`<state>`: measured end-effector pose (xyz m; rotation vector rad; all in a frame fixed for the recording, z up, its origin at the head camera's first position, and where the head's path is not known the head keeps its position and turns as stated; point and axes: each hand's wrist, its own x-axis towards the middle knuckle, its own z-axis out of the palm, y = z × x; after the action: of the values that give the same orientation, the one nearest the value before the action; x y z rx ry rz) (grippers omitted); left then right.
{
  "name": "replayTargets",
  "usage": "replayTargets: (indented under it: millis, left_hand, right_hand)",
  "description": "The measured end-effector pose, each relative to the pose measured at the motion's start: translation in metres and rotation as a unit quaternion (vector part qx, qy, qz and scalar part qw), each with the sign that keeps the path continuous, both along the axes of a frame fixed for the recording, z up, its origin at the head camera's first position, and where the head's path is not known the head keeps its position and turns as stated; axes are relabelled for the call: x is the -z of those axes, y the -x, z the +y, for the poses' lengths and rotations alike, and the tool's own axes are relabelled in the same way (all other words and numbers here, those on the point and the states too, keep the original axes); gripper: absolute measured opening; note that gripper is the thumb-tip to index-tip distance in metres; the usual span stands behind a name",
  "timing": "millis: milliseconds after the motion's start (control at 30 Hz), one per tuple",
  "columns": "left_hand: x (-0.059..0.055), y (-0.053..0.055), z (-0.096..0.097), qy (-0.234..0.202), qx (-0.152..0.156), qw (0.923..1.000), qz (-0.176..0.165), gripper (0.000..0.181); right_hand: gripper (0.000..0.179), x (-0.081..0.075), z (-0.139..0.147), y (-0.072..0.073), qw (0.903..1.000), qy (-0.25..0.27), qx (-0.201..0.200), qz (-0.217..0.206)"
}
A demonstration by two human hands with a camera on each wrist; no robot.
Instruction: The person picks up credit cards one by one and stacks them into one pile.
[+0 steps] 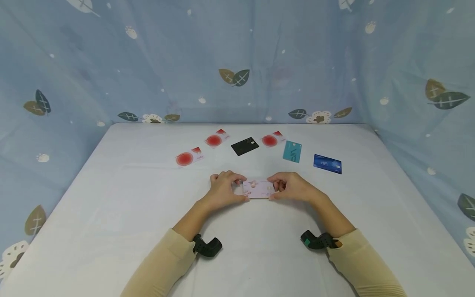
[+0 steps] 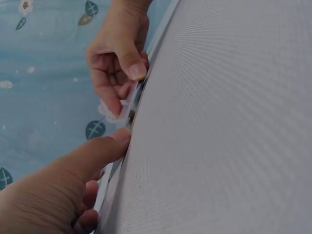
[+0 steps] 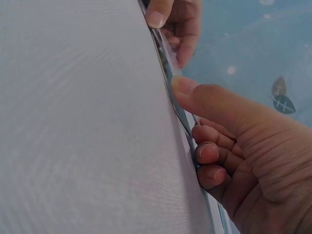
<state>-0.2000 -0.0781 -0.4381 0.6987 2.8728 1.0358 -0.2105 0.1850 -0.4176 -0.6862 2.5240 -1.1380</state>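
A pale pink card [image 1: 258, 189] with a floral print lies between both hands near the middle of the white table. My left hand [image 1: 225, 190] pinches its left end, thumb on the near long edge and index finger on the far one. At the opposite end my right hand [image 1: 295, 187] does the same, its other fingers curled under the palm. In the left wrist view the left thumb [image 2: 105, 152] presses the card's edge low over the tabletop. The right wrist view shows the right thumb [image 3: 204, 97] on that edge, with the card seen almost edge-on.
Behind the hands, cards lie spread out: a black card [image 1: 245, 146], a teal VIP card [image 1: 292, 152], a blue VIP card [image 1: 327, 164] and several white cards with red circles, one at far left [image 1: 189, 157]. A blue leaf-print curtain [image 1: 200, 49] hangs behind the table [image 1: 111, 198].
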Motion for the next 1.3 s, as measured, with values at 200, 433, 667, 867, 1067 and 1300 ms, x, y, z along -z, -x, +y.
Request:
replayTargets:
  millis: [200, 433, 667, 867, 1067, 1300]
  left_hand:
    - [0.0009, -0.0008, -0.0063, 0.015, 0.003, 0.9998, -0.01, 0.052]
    - [-0.0006, 0.0022, -0.0082, 0.004, 0.008, 0.9993, -0.037, 0.053]
    - [-0.0052, 0.0028, -0.0063, -0.001, 0.012, 0.9983, -0.057, 0.054]
    - [-0.0059, 0.0035, -0.0048, -0.008, 0.016, 0.998, -0.061, 0.053]
    - [-0.006, 0.005, -0.003, -0.011, 0.007, 0.9978, -0.065, 0.05]
    - [-0.0072, 0.0058, -0.0027, -0.02, 0.004, 0.9973, -0.07, 0.048]
  right_hand:
    - [0.051, -0.002, -0.0058, 0.0005, 0.9998, -0.017, -0.007, -0.001]
    - [0.055, -0.0056, -0.009, 0.0009, 0.9996, -0.026, -0.007, -0.004]
    - [0.056, -0.0042, -0.0076, 0.0015, 0.9998, -0.018, -0.002, -0.013]
    - [0.054, -0.0017, -0.005, 0.0026, 0.9994, -0.008, 0.015, -0.029]
    - [0.051, -0.0023, -0.0046, 0.0017, 0.9985, 0.0, 0.03, -0.044]
    - [0.05, -0.0005, -0.0054, 0.0019, 0.9986, 0.011, 0.032, -0.04]
